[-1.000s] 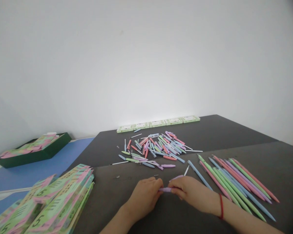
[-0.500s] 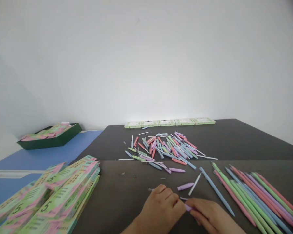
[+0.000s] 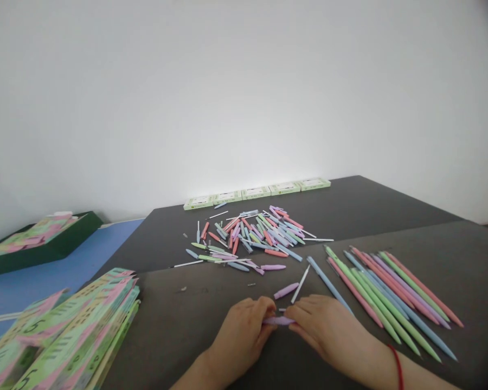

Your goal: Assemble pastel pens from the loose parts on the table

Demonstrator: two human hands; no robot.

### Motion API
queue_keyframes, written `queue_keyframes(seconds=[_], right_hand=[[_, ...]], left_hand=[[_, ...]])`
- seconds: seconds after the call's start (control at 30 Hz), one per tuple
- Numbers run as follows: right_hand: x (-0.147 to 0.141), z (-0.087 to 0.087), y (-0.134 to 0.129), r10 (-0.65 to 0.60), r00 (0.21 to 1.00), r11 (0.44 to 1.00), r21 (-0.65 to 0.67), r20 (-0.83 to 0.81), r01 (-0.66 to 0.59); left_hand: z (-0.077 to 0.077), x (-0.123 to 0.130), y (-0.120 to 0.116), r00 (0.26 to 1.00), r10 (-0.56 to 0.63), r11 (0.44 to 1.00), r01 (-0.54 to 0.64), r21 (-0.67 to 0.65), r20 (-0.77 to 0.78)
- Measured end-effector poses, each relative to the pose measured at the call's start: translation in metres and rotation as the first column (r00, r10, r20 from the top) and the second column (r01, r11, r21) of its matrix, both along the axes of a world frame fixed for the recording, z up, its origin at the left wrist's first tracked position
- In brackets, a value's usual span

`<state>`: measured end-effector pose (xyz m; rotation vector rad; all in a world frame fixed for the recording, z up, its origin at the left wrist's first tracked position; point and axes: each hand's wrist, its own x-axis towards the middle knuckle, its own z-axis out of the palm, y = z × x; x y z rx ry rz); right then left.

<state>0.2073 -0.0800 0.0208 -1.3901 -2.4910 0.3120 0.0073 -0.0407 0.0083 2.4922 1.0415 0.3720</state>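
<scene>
A short purple pen barrel piece [image 3: 279, 320] lies level between my two hands, its middle showing. Fingers of my left hand [image 3: 244, 329] are closed around its left end. My right hand [image 3: 327, 327] grips the other end, and a red cord is on that wrist. Just beyond the fingers are another purple barrel piece [image 3: 286, 291] and a white pen refill [image 3: 300, 284]. A small spring [image 3: 251, 284] rests on the dark tabletop farther off. The fingertips partly hide the held piece's ends.
A blue pen [image 3: 329, 283] and a row of coloured pens [image 3: 390, 295] lie at right. A pile of pen parts [image 3: 252, 235] is farther back, before green-white boxes [image 3: 256, 193]. Printed packets [image 3: 77, 330] and a dark green tray [image 3: 61, 246] are at left.
My view has turned and tilted, shifting the table leftward. My hands have come level and slightly apart, and more of the purple piece shows between them.
</scene>
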Motion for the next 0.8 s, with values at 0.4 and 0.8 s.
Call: queue_keyframes(seconds=[0.4,0.8], right_hand=[[-0.002,-0.003,0.0,-0.066,0.997,0.993,-0.105,-0.038,0.062],[0.001,0.0,-0.002,-0.105,0.994,0.994,-0.032,-0.006,0.105]], left_hand=[[0.006,0.001,-0.002,0.993,-0.084,0.99,0.093,0.109,-0.086],[0.01,0.0,0.002,0.999,-0.002,0.996,0.006,0.095,-0.04]])
